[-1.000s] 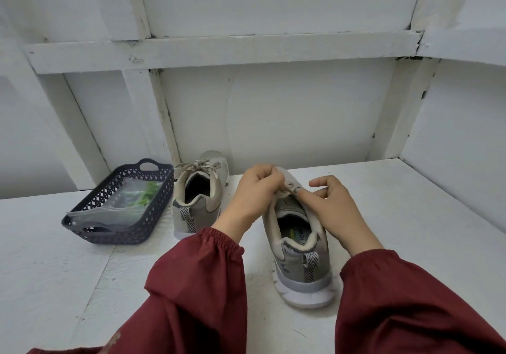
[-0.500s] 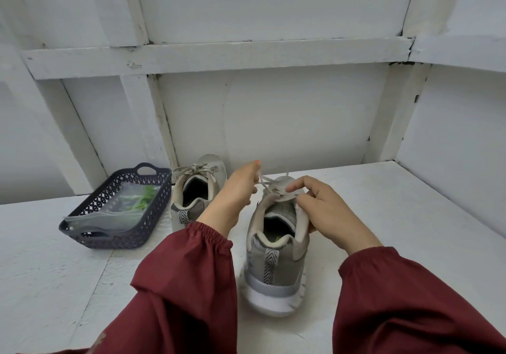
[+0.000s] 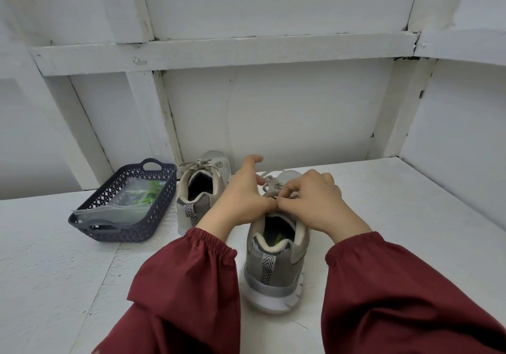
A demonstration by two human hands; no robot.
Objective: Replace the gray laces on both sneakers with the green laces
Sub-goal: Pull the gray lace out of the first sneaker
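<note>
- Plainly, the step in hand was untying the near sneaker [image 3: 273, 266], which stood heel toward the person on the white tabletop [image 3: 397, 216].
- The left hand [image 3: 241, 203] and right hand [image 3: 315, 203] met over its tongue. Each pinched the gray lace [image 3: 269, 182] at the knot, the right with curled fingers, the left with its forefinger lifted clear.
- Loosened loops of that lace lay just beyond the fingertips.
- The far sneaker [image 3: 202, 189] sat beside the left hand, its bow [image 3: 201, 163] tied and untouched.
- The green laces [image 3: 152, 192] were in a clear plastic bag inside the dark basket [image 3: 131, 227], left of both shoes.
- Judged from this, the task was barely begun. The next move called for working the knot fully apart, then drawing the lace out eyelet by eyelet while the shoe was kept from sliding.
</note>
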